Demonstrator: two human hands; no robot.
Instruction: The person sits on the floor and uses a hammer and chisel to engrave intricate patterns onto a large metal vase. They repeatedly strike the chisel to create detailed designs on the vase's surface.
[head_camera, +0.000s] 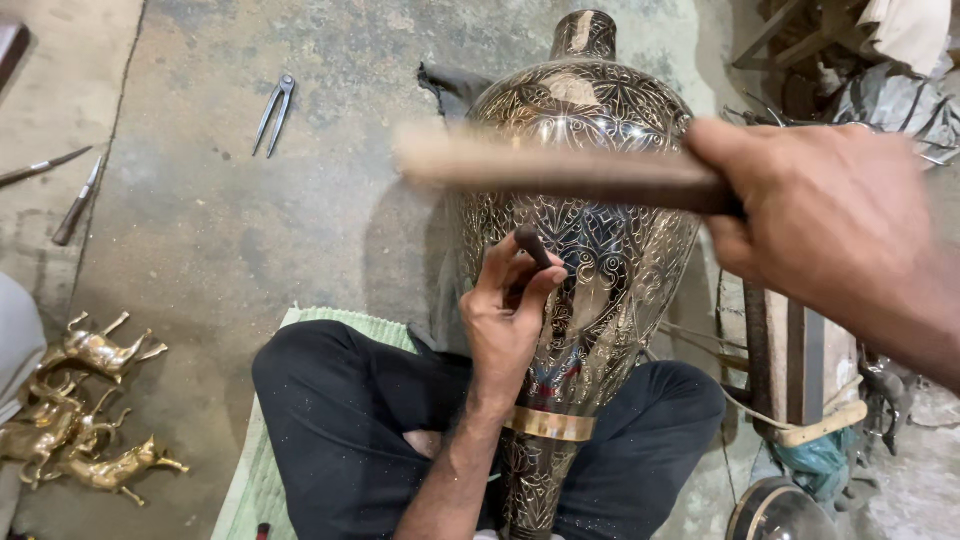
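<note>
A bare concrete floor (230, 230) carries everything here. Lying across the person's crossed legs, its narrow neck pointing toward the far edge of the floor, is a big engraved metal vase (590, 150), dark with bright patterned lines and a plain brass band near its lower end. The legs, in black trousers, rest on a pale green mat (250, 470) at the near edge.

The right hand (830, 215) comes in from the right, its fingers clenched around the end of a wooden mallet (540, 168), which stretches leftward across the vase's shoulder; its far end is blurred. The left hand (508, 320) sits against the vase's belly, fingers (545, 285) curled and grasping a short dark chisel (533, 247), thumb and forefinger pinching it just below its top. The tip seems to meet the engraved surface, though the hand hides the exact spot.

At the left edge of the floor lies a cluster of small brass animal figures (85, 410). Farther off, near the far left corner, lie metal pincers (274, 112) and two slim hand tools (75, 205). No packages, labels or signs can be made out.
</note>
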